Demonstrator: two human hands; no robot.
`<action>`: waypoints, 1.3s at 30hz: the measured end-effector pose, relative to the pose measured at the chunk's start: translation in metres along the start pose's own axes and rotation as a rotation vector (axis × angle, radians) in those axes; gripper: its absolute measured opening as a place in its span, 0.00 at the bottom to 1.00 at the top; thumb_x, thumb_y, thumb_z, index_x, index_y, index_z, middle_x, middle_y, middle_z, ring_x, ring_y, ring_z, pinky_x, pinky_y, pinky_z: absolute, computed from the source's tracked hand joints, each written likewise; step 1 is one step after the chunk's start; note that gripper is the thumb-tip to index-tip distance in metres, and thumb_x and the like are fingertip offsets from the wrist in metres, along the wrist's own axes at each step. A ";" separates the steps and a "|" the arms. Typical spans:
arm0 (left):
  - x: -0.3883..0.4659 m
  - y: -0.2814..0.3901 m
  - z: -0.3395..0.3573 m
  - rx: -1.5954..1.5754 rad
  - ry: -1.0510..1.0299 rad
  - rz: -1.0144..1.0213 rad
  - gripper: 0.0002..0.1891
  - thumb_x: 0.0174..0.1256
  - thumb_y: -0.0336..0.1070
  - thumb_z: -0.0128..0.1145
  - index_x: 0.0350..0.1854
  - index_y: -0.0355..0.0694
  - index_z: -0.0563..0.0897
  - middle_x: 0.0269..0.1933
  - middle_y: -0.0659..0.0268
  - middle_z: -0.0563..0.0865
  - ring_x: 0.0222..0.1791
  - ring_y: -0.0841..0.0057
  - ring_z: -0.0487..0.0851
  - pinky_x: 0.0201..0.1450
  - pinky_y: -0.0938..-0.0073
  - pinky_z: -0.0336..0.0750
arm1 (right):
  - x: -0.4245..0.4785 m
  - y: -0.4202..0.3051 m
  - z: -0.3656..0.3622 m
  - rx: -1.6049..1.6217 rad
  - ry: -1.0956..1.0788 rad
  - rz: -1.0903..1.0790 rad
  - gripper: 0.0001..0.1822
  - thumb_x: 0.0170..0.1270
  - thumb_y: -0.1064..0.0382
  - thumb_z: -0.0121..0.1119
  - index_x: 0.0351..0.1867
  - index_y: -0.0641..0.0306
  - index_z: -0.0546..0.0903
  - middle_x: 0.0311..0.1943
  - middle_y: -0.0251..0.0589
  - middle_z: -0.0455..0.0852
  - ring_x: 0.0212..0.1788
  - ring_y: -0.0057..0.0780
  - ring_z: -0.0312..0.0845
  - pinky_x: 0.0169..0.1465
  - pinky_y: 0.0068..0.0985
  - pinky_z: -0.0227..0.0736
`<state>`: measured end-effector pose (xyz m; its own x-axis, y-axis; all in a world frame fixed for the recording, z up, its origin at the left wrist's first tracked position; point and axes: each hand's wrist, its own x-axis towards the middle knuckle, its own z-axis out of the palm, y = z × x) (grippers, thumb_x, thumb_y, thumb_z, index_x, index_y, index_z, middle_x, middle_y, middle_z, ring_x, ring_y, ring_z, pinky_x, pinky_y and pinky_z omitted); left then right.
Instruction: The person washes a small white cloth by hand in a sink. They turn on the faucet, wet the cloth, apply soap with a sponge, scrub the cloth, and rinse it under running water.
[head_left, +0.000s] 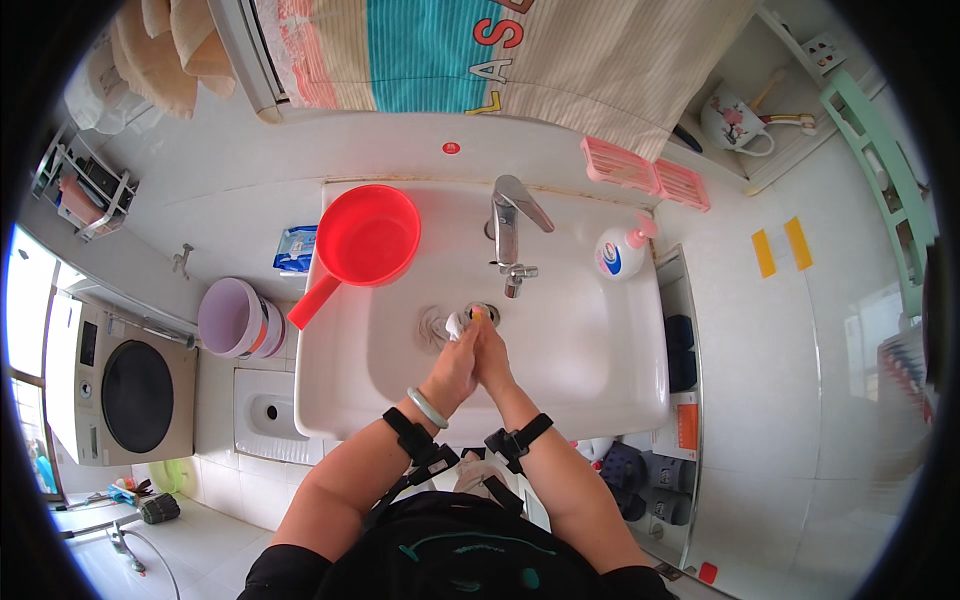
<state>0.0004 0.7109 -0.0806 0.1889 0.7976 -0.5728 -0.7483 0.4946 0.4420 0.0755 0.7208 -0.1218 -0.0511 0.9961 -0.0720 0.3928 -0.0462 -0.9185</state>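
Over the basin of a white ceramic sink (592, 352), my left hand (452, 365) and my right hand (493, 358) are pressed together. They are closed around a bunched wet white cloth (454, 327). A small pink and yellow bit (477, 313) shows at the fingertips; whether it belongs to the cloth I cannot tell. Greyish wet fabric (431, 328) lies on the basin floor just left of my hands. The metal drain (491, 313) is partly hidden behind my fingers. Above it stands a chrome faucet (508, 236), with no water visibly running.
A red plastic dipper (369, 236) rests on the sink's left rim, its handle overhanging. A pump bottle (621, 253) stands at the back right. Behind the sink are pink soap racks (641, 174) and a striped curtain (427, 56). Purple buckets (232, 319) and a washing machine (135, 390) are left.
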 end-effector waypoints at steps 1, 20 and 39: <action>0.012 -0.002 -0.018 0.001 0.009 0.050 0.11 0.68 0.42 0.47 0.42 0.40 0.74 0.39 0.65 0.80 0.40 0.74 0.78 0.44 0.71 0.75 | -0.003 -0.013 0.004 -0.024 -0.030 -0.097 0.21 0.65 0.61 0.45 0.59 0.62 0.64 0.49 0.53 0.75 0.51 0.51 0.71 0.53 0.34 0.68; 0.049 0.043 -0.058 0.280 -0.193 0.252 0.13 0.67 0.39 0.48 0.50 0.39 0.73 0.43 0.65 0.79 0.45 0.71 0.80 0.46 0.67 0.78 | 0.025 -0.040 -0.193 -0.038 0.164 -0.044 0.14 0.60 0.71 0.47 0.47 0.66 0.74 0.31 0.44 0.83 0.30 0.32 0.81 0.33 0.28 0.74; 0.059 0.036 -0.105 0.010 -0.029 0.015 0.14 0.61 0.30 0.50 0.48 0.32 0.74 0.44 0.59 0.81 0.43 0.70 0.82 0.44 0.73 0.76 | 0.217 -0.046 -0.346 -1.382 0.634 -0.540 0.16 0.54 0.66 0.55 0.46 0.63 0.78 0.46 0.50 0.79 0.52 0.47 0.71 0.61 0.43 0.57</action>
<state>-0.0821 0.7395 -0.1717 0.1959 0.8146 -0.5460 -0.7450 0.4856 0.4573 0.3644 0.9652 0.0399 -0.2207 0.7581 0.6137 0.9588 0.0531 0.2792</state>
